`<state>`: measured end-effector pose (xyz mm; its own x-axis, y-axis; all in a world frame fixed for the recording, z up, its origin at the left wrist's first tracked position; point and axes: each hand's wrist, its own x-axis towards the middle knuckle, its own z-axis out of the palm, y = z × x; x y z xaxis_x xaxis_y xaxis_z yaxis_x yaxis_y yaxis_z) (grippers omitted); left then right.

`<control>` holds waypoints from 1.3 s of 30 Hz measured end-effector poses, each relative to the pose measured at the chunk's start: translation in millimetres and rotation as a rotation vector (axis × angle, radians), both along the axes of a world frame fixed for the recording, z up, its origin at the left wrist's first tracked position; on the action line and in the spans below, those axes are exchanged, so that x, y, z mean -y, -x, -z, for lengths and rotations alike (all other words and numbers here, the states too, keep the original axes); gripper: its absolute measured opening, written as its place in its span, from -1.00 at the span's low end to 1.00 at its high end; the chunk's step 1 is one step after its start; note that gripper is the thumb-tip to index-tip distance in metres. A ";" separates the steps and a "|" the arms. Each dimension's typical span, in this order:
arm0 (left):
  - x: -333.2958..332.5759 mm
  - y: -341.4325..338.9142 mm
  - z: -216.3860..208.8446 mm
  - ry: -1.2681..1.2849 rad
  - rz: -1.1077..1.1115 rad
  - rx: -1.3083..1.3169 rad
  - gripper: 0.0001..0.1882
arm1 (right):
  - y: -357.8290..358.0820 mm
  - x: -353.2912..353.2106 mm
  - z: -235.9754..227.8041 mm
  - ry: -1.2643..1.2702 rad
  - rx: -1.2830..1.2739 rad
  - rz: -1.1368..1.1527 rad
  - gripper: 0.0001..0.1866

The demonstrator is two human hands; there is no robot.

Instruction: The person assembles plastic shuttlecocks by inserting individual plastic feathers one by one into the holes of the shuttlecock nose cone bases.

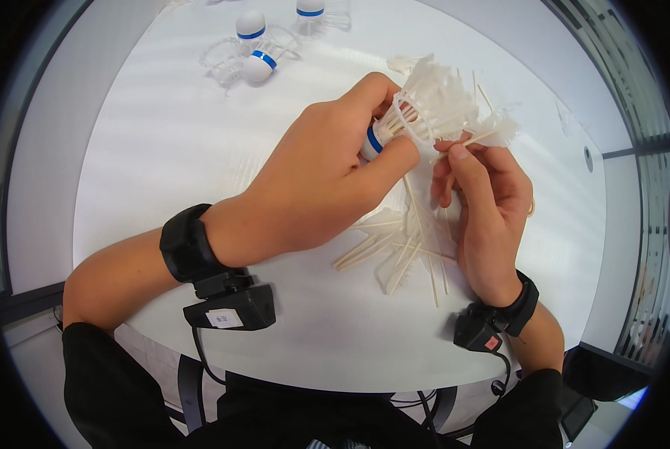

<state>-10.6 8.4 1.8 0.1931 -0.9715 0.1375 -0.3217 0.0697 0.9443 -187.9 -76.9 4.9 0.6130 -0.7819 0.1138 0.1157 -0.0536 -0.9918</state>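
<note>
Left hand (327, 179) fingers clamp the shuttlecock (417, 112) base; right hand (484, 202) fingers pinch one feather (466, 142)

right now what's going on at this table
A person sits at a round white table working on a feathered shuttlecock. The left hand grips it by its white, blue-banded cork end, and the right hand pinches one of its feathers. Loose feathers and quills lie in a pile under the hands. Three more blue-banded shuttlecocks, with bare frames, sit at the table's far side.
</note>
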 end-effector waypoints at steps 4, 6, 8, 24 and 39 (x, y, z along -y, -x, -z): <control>2.9 -0.1 3.8 0.012 0.005 -0.012 -0.76 | -0.6 0.8 0.8 -0.003 -0.007 0.015 -0.85; 2.4 0.2 4.4 0.029 -0.001 -0.016 -0.76 | 0.0 1.3 2.7 -0.007 0.006 0.007 -0.85; 2.8 -0.1 2.4 0.015 0.003 -0.012 -0.75 | -0.9 0.2 1.0 -0.004 -0.003 0.019 -0.84; 1.7 -1.2 3.8 0.002 0.010 0.000 -0.76 | -0.9 0.0 -0.8 -0.004 -0.020 0.004 -0.85; 1.6 0.5 4.9 0.017 0.001 -0.012 -0.75 | 1.8 0.1 4.1 0.008 -0.005 0.010 -0.87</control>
